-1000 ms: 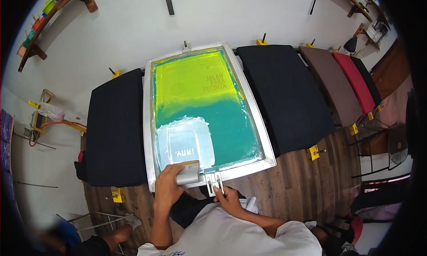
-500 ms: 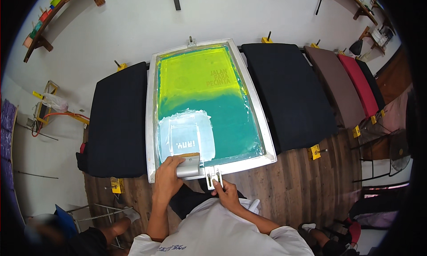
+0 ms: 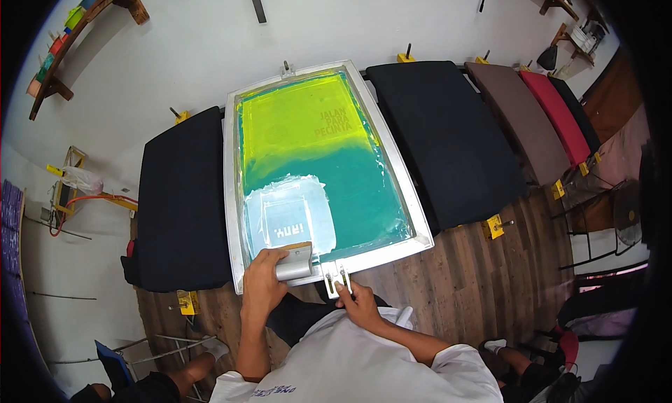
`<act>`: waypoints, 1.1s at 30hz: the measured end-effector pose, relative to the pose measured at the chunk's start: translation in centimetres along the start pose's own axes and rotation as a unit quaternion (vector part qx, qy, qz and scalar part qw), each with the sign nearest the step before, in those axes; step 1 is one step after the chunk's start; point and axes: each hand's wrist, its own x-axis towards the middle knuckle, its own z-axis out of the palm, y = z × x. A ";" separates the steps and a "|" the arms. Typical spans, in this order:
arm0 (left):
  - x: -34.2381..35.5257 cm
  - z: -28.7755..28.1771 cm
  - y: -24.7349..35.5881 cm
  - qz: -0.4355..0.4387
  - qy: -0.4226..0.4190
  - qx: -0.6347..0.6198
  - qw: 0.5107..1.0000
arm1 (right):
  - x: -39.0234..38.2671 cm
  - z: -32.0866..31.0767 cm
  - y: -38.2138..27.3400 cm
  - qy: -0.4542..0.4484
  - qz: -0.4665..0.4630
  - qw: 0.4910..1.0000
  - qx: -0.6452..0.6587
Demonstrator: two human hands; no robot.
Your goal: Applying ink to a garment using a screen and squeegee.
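Observation:
A silver-framed printing screen (image 3: pixel 394 161) lies on the row of boards in front of me. Its mesh is yellow-green at the far end and teal nearer, with a pale blue-white patch and light lettering at the near left. My left hand (image 3: pixel 262 282) is closed around the left end of a squeegee (image 3: pixel 297 261) with a grey metal handle and a brownish blade edge, at the near frame edge. My right hand (image 3: pixel 360 306) pinches the slotted metal bracket (image 3: pixel 337 280) fixed to the middle of that near edge. Its fingertips are partly hidden.
Dark fabric-covered boards flank the screen, one at left (image 3: pixel 183 200) and one at right (image 3: pixel 448 144). Brown (image 3: pixel 514 119) and red (image 3: pixel 556 119) boards follow. Yellow clamps (image 3: pixel 494 226) jut from board ends. Other people's legs (image 3: pixel 192 373) show at the lower corners. A shelf (image 3: pixel 84 46) holds tubs.
The whole view has shifted and tilted slightly, moving the screen and boards a little leftward. Both hands keep their holds on the squeegee and the bracket.

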 end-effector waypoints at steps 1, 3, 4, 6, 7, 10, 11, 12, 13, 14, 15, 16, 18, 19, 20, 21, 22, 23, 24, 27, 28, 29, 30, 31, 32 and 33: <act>0.0 0.0 0.0 -0.001 -0.001 0.002 1.000 | 0.0 0.0 0.0 0.000 0.001 1.000 0.000; -0.1 0.1 0.0 0.010 0.008 0.000 1.000 | 0.0 0.0 -0.3 0.001 0.002 1.000 0.004; -0.2 0.2 -0.1 0.021 0.016 -0.001 1.000 | 0.0 0.0 -0.4 0.000 0.002 1.000 0.004; -0.2 0.4 -0.4 0.023 0.017 0.001 1.000 | 0.1 0.0 -0.5 0.008 -0.005 1.000 -0.003; -0.2 0.5 -0.4 0.027 0.016 0.002 1.000 | 0.1 0.0 -0.7 0.007 -0.006 1.000 -0.003; -0.4 0.6 -0.3 0.025 0.021 -0.005 0.999 | 0.1 -0.1 -0.8 0.004 -0.019 1.000 -0.019; -0.5 0.6 -0.3 0.025 0.020 -0.004 0.999 | 0.1 -0.1 -0.7 0.002 -0.019 1.000 -0.020; -0.5 0.6 -0.4 0.023 0.017 -0.003 1.000 | 0.1 -0.2 -0.7 0.000 -0.019 1.000 -0.020; -0.5 0.7 -0.4 0.022 0.014 -0.001 1.000 | 0.1 -0.2 -0.7 0.000 -0.019 1.000 -0.020; -0.4 0.7 -0.4 0.022 0.014 0.000 1.000 | 0.1 -0.1 -0.8 0.003 -0.024 1.000 -0.017; -0.4 0.8 -0.5 0.018 0.011 0.002 1.000 | 0.2 -0.1 -0.8 0.007 -0.029 0.999 -0.014; -0.4 0.8 -0.5 0.015 0.008 0.004 1.000 | 0.2 -0.1 -0.9 0.007 -0.029 0.999 -0.013; -0.4 0.8 -0.5 0.017 0.009 0.004 1.000 | 0.2 -0.3 -0.8 -0.005 -0.021 1.000 -0.021; -0.3 0.8 -0.5 0.018 0.010 0.003 1.000 | 0.2 -0.3 -0.8 -0.005 -0.020 1.000 -0.020; -0.3 0.8 -0.5 0.018 0.010 0.003 1.000 | 0.3 -0.3 -0.7 -0.008 -0.022 0.999 -0.021; -0.3 0.8 -0.4 0.015 0.009 0.000 1.000 | 0.3 -0.3 -0.6 -0.011 -0.024 0.999 -0.023; -0.2 0.8 -0.3 0.011 0.009 -0.003 1.000 | 0.3 -0.3 -0.4 -0.011 -0.024 0.999 -0.022; -0.1 0.8 -0.3 0.012 0.009 -0.003 1.000 | 0.4 -0.3 -0.2 -0.015 -0.019 0.999 -0.025; -0.1 0.8 -0.4 0.009 0.004 0.000 1.000 | 0.4 -0.3 -0.1 -0.020 -0.015 0.999 -0.028; 0.1 1.1 -0.8 0.007 -0.004 0.005 1.000 | 0.4 -0.6 -0.4 -0.023 -0.013 0.999 -0.043; 0.2 1.2 -0.9 0.007 -0.006 0.006 1.000 | 0.5 -0.7 -0.3 -0.023 -0.012 0.999 -0.043; 0.3 1.4 -0.9 0.007 -0.006 0.006 1.000 | 0.6 -0.8 -0.2 -0.030 -0.008 0.998 -0.056; 0.4 1.5 -0.9 0.007 -0.006 0.007 1.000 | 0.7 -1.0 -0.2 -0.038 -0.003 0.997 -0.069; 0.5 1.5 -0.9 0.008 -0.006 0.007 1.000 | 0.7 -1.2 -0.3 -0.038 -0.003 0.997 -0.070; 0.5 1.5 -0.9 0.006 -0.005 0.007 1.000 | 0.8 -1.5 -0.9 -0.051 0.006 0.991 -0.124; 0.5 1.4 -0.9 0.004 -0.006 0.005 1.000 | 0.7 -1.9 -1.7 -0.063 0.014 0.982 -0.177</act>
